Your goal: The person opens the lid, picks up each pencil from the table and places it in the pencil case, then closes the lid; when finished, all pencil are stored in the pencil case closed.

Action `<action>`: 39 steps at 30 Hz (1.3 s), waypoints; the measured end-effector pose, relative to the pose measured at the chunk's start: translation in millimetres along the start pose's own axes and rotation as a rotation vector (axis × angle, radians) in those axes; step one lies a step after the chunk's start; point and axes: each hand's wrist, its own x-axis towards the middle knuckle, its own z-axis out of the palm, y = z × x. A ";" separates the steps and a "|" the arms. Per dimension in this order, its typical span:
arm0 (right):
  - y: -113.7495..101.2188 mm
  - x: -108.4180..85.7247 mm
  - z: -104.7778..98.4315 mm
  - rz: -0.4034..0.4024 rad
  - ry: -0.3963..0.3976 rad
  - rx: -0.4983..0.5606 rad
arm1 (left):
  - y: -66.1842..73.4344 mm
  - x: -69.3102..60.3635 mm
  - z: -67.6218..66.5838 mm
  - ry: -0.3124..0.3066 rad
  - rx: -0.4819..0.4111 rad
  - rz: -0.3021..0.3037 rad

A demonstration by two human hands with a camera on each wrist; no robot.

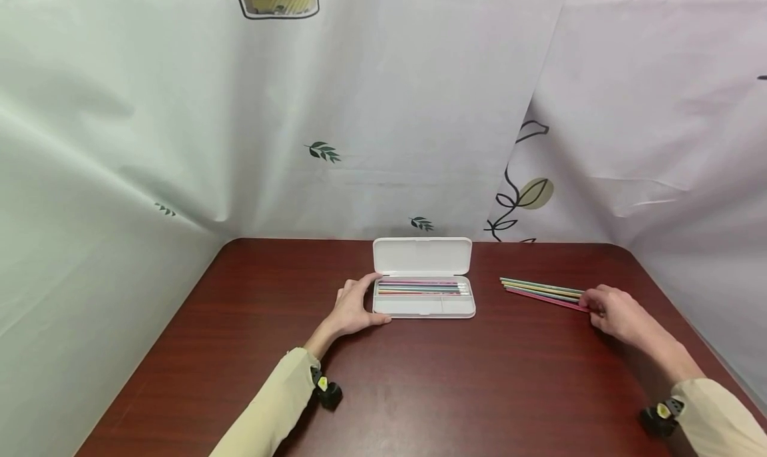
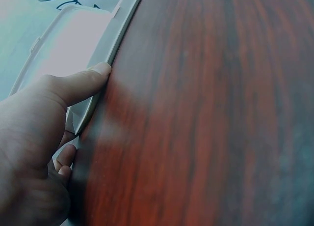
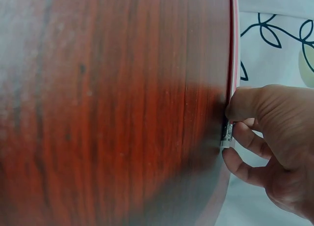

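Here we see the left hand [image 1: 352, 309] gripping the left end of the white case [image 1: 409, 306], thumb on its front edge, fingers by the back corner. The lid [image 1: 422, 256] stands raised, and the stored pencils [image 1: 419, 288] lie in the rear compartment. Well to the right, on the reddish-brown table [image 1: 455, 384], we see the right hand [image 1: 617, 314] pinching the loose pencils [image 1: 539, 292] at their right ends.

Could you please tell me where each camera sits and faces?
Head: on the head, facing forward and down at table, pencil case and pencils; left hand and right hand show.
Left wrist: on that wrist, facing pencil case and table; left hand shows.
Right wrist: on that wrist, facing table and pencils; right hand shows.
Shared: head and left wrist show pencil case and left hand.
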 end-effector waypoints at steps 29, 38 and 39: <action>-11.1 12.9 -5.4 -0.104 0.038 0.037 | -1.8 0.8 2.5 -0.001 0.017 -0.015; -29.1 29.6 -7.7 -0.182 0.083 0.062 | -2.0 0.5 2.3 -0.006 0.018 -0.019; -31.1 31.7 -8.0 -0.185 0.083 0.064 | -1.9 0.6 2.1 -0.006 0.019 -0.018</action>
